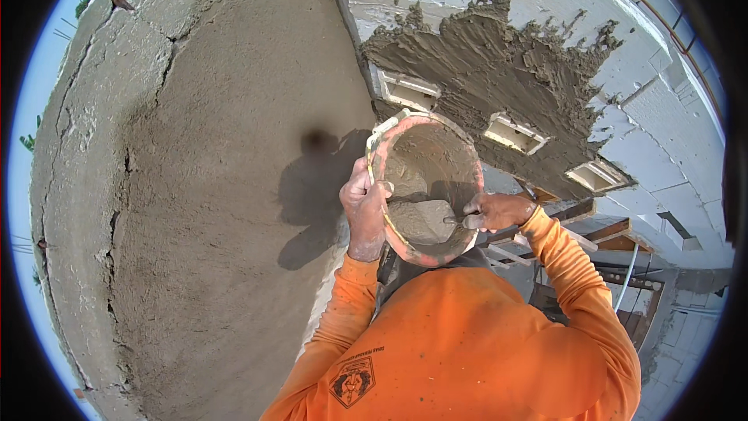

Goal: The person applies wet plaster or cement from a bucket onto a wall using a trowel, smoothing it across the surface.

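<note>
Mortar: a grey wet heap [421, 221] lies in the lower part of the orange bucket [425, 253], close to the chest of the person.
Bucket: it is tilted, its mouth turned up toward the camera; its rim runs from upper left to lower right, and it stands between the two hands.
Left hand: the left hand [365, 210] is closed around the left rim of the bucket and carries it; fingers are smeared with mortar.
Right hand: the right hand [497, 210] is closed on a handle at the right rim; it is the nearer one to the heap, which lies just to its left.
Tool: only a short metal neck [460, 221] shows; the blade is buried in the mortar, so its shape I cannot tell.
Wall: a rough mortar patch [499, 70] covers white blocks directly behind and above the bucket.
Hidden: the bucket bottom and handle are not visible.
</note>
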The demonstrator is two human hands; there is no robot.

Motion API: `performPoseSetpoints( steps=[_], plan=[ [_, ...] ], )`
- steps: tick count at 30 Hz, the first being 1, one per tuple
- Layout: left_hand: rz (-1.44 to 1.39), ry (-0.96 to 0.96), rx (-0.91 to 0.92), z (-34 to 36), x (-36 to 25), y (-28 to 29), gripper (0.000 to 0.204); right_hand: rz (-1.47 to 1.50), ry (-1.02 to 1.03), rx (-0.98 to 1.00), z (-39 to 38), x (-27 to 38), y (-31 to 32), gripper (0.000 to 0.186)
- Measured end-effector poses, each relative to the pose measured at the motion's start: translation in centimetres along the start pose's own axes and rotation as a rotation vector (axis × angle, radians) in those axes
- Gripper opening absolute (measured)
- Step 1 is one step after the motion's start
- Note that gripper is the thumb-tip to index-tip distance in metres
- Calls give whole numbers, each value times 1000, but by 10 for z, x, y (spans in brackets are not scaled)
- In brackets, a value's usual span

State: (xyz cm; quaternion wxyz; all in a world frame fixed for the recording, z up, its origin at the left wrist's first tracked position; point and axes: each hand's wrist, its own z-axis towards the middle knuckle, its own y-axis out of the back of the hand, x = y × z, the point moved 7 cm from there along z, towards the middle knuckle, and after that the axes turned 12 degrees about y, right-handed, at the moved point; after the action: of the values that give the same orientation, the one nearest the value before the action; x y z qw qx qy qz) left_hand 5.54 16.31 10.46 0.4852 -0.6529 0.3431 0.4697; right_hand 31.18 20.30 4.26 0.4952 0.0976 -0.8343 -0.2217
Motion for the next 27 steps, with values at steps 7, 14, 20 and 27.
performPoseSetpoints(
  steps=[7, 14, 20, 27],
  plan=[
    [-399, 71, -226, -13, 17, 58, 28, 19, 114, -7, 29, 11, 29, 44],
    [-485, -46, -382, -38, -1, 77, 39, -302, 242, 184, 30, 79, 95, 38],
    [-428, -19, -454, -53, 33, 121, 30, 277, 116, 323, -11, 111, 170, 41],
    [-300, 2, -537, -58, 50, 134, 12, 240, -275, -430, -72, 161, 312, 34]
  ],
)
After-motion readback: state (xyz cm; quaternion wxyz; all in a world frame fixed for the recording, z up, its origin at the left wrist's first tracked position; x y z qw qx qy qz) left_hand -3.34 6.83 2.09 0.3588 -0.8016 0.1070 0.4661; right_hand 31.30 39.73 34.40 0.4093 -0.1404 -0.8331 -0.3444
